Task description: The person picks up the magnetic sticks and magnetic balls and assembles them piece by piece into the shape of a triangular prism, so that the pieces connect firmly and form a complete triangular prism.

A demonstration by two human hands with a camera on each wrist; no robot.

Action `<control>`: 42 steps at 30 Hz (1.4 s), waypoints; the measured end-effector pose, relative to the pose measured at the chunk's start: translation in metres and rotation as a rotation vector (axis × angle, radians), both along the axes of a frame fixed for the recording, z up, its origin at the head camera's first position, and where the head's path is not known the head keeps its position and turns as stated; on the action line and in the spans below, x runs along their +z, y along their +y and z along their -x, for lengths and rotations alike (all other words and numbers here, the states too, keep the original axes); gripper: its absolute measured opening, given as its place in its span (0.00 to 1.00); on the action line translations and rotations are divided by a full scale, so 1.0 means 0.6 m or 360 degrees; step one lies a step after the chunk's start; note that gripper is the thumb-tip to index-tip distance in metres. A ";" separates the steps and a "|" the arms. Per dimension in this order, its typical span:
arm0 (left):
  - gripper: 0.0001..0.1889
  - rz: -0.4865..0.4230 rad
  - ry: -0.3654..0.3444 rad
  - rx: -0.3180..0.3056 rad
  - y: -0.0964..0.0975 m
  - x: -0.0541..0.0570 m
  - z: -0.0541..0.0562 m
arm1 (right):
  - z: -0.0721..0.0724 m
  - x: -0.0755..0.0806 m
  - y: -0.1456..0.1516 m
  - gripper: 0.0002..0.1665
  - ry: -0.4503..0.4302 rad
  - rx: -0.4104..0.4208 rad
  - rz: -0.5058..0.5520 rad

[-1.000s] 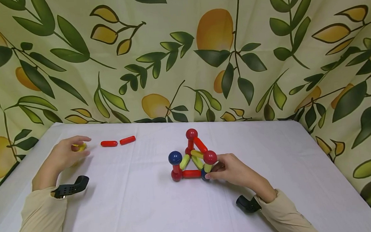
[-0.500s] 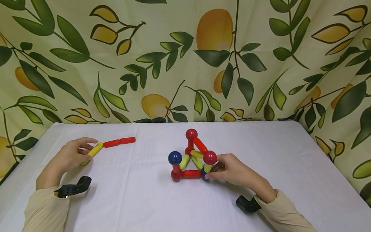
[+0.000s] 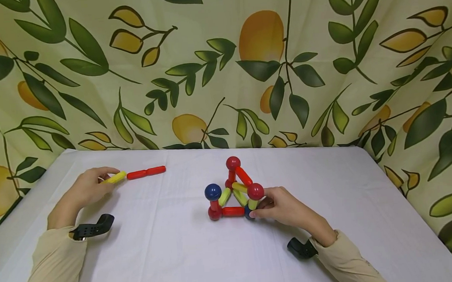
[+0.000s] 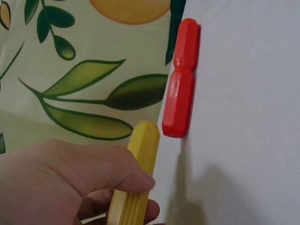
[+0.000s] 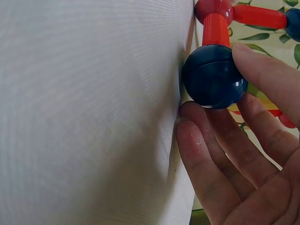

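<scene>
My left hand (image 3: 91, 185) pinches a yellow magnetic rod (image 4: 138, 164) between thumb and fingers at the table's left. Just beyond the rod's tip lie two red magnetic rods (image 4: 182, 77), end to end; the left wrist view shows a small gap between yellow and red. Near the table's middle stands a frame of magnetic rods and balls. My right hand (image 3: 283, 207) holds the blue ball (image 5: 214, 76) at its lower right corner, thumb on one side and fingers on the other. A red ball (image 3: 255, 192) sits above that corner, on a yellow-green rod (image 3: 252, 204).
Another blue ball (image 3: 213, 192) tops the frame's left upright, and a red ball (image 3: 233, 162) tops the rear one. Behind the white-covered table (image 3: 187, 257) hangs a leaf-patterned curtain (image 3: 213, 72).
My left hand has picked up the yellow rod and moved slightly right. The two red rods, apart a second ago, now touch end to end. My right hand and the frame stay put.
</scene>
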State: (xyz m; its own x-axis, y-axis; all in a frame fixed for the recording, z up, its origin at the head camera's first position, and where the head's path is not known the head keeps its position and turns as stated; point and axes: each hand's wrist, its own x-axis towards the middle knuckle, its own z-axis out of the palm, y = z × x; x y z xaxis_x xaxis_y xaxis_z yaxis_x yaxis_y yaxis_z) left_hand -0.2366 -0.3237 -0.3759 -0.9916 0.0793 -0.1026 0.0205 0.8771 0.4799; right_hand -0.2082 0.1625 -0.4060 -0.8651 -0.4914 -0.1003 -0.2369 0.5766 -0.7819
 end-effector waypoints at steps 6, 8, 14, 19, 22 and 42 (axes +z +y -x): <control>0.22 -0.0018 0.0094 -0.0053 0.016 0.006 0.004 | -0.001 0.000 0.000 0.24 0.0003 -0.0003 0.0002; 0.22 -0.0018 0.0132 -0.0098 0.023 0.007 0.005 | -0.002 0.000 0.001 0.24 0.0009 -0.0001 0.0004; 0.21 -0.0044 0.0201 -0.0201 0.042 0.014 0.004 | -0.001 0.000 0.000 0.25 0.0006 0.0001 0.0012; 0.20 -0.0120 0.0185 -0.0251 0.060 0.021 0.001 | -0.001 0.000 0.000 0.24 0.0010 0.0019 0.0027; 0.20 -0.0165 0.0194 -0.0272 0.072 0.025 -0.001 | -0.001 0.000 0.000 0.24 0.0004 0.0028 0.0020; 0.24 -0.0416 0.0246 -0.0289 0.168 0.040 -0.009 | -0.006 0.006 -0.001 0.20 0.0076 0.0105 -0.0020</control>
